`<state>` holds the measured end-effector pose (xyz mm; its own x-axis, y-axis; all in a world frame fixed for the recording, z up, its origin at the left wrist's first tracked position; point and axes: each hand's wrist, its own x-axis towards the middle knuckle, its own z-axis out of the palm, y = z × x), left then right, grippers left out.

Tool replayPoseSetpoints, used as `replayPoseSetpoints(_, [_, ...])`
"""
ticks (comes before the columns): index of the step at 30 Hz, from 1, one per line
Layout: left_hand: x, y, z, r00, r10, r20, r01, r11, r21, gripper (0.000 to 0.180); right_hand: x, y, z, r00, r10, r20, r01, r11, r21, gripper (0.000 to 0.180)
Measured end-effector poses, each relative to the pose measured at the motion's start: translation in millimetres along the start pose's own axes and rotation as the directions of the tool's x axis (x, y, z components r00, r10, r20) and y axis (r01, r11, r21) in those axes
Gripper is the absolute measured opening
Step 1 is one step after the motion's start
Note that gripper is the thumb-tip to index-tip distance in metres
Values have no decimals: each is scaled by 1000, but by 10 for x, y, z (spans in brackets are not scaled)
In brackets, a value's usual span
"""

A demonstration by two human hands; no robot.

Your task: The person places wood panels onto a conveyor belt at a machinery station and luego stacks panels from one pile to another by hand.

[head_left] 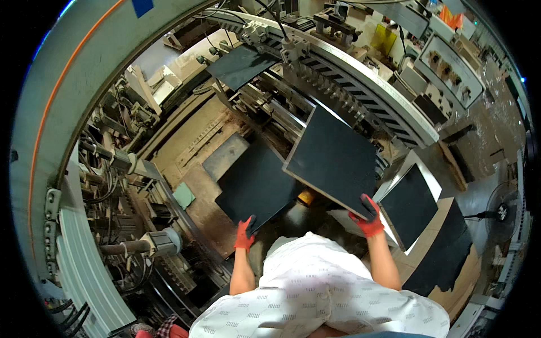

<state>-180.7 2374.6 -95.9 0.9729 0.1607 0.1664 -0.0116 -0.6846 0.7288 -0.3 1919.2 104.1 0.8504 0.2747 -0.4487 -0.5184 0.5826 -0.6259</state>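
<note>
My left hand (245, 232), in a red and black glove, is closed on the near corner of a flat black panel (256, 183) that lies over the machine bed. My right hand (369, 218), gloved the same way, pinches the near right corner of a second black panel (333, 156). This panel is tilted, its pale edge showing, and its left side comes close to the first one. To the right of my right hand another black panel (410, 205) rests on a white sheet. The fingers under both held panels are hidden.
A machine frame with a slotted rail (360, 84) arches across the far side. Another black panel (242, 65) sits at its far end. Cylinders (160, 243) and cables line the left. A black sheet (445, 253) lies on cardboard at right, near a fan (501, 211).
</note>
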Motion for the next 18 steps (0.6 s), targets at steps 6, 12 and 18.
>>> replayPoseSetpoints(6, [1406,917,37,988,-6,-153,-40,955,-295,86,-1000,34,-902,962,-256,-94,248,965,-88,37])
replayPoseSetpoints(12, [2422,1951,471,997,6,-78,1,996,89,93,-1279,111,-1402,877,-481,-21,479,869,120,48])
replayPoseSetpoints(18, [3232,2323,1157,591,-800,105,213,29,-977,30,-1777,411,-1918,717,-631,-297,652,758,-35,43])
